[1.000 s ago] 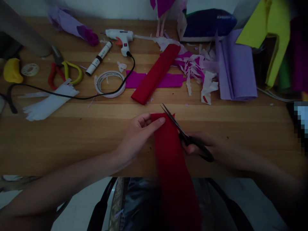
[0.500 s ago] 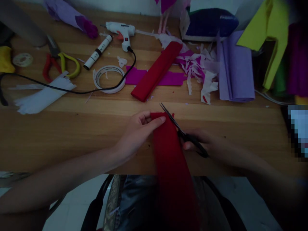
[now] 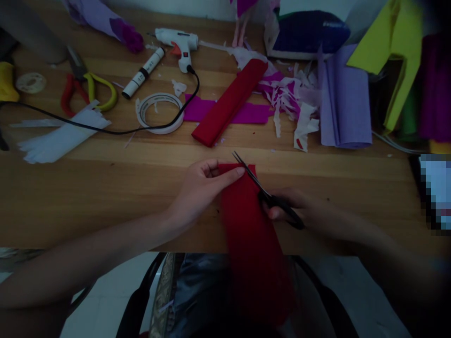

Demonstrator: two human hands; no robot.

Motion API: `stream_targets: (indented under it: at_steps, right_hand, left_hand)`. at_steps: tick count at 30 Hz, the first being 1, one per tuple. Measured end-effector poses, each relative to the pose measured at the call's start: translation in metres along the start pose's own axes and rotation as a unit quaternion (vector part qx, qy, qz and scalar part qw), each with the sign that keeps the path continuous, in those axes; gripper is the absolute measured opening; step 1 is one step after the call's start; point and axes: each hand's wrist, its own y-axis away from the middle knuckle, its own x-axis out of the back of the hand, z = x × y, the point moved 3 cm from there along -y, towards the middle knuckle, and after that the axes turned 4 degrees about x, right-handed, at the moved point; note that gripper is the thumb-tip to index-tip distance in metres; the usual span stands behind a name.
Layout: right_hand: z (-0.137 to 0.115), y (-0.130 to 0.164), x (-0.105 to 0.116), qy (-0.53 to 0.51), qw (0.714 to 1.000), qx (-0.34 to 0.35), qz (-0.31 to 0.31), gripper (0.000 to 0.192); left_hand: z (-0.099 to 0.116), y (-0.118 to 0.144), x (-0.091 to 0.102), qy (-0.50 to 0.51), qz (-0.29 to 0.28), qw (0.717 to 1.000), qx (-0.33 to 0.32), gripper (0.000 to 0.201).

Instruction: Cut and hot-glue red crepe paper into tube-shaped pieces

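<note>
A long strip of red crepe paper or felt-like sheet (image 3: 246, 234) hangs from the table over my lap. My left hand (image 3: 207, 183) pinches its upper end, thumb on top and fingers underneath. Black-handled scissors (image 3: 282, 206) are held in my right hand (image 3: 292, 202), their blades nearly together and lying across the strip's top right corner. The blade tips reach past the strip's upper edge, close to my left thumb. How far the paper is cut cannot be made out.
Behind my hands lie a folded red piece (image 3: 230, 101), a magenta strip (image 3: 252, 114), a tape roll (image 3: 160, 112) and a glue gun (image 3: 181, 44) with its black cord. Left are larger scissors (image 3: 84, 84), a marker (image 3: 143, 72) and white strips (image 3: 63, 138); right, a lilac roll (image 3: 347, 98).
The strip's upper right corner shows more to the right of the blades, and its lower end has swung slightly. My hands and the scissors have hardly moved.
</note>
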Motion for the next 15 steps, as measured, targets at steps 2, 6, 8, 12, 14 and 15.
stream_targets:
  at_steps: [2, 6, 8, 12, 14, 15]
  right_hand:
    - [-0.0015, 0.0001, -0.0003, -0.004, 1.000, 0.006, 0.008, 0.044]
    - [-0.0010, 0.0003, 0.0000, 0.004, 1.000, 0.009, 0.008, 0.043]
    - [-0.0006, 0.0002, 0.0003, 0.011, 1.000, 0.010, 0.003, 0.043]
    - [-0.0023, -0.0008, 0.0005, 0.005, 1.000, 0.021, -0.003, 0.040]
    - [-0.0030, -0.0017, 0.0005, 0.008, 1.000, 0.023, -0.006, 0.040]
    - [-0.0031, -0.0021, 0.0006, 0.012, 1.000, 0.022, -0.008, 0.041]
  left_hand:
    - [0.0008, 0.0006, 0.0001, -0.011, 0.010, 1.000, -0.002, 0.020]
    - [0.0010, 0.0012, 0.0004, -0.022, 0.017, 1.000, 0.002, 0.020]
    - [0.0010, 0.0009, 0.0006, -0.018, 0.018, 1.000, 0.002, 0.018]
    - [0.0013, 0.0003, 0.0012, -0.027, 0.029, 0.999, 0.001, 0.016]
    - [0.0017, 0.0007, 0.0016, -0.041, 0.039, 0.998, -0.001, 0.017]
    - [0.0020, 0.0009, 0.0018, -0.046, 0.042, 0.998, -0.003, 0.017]
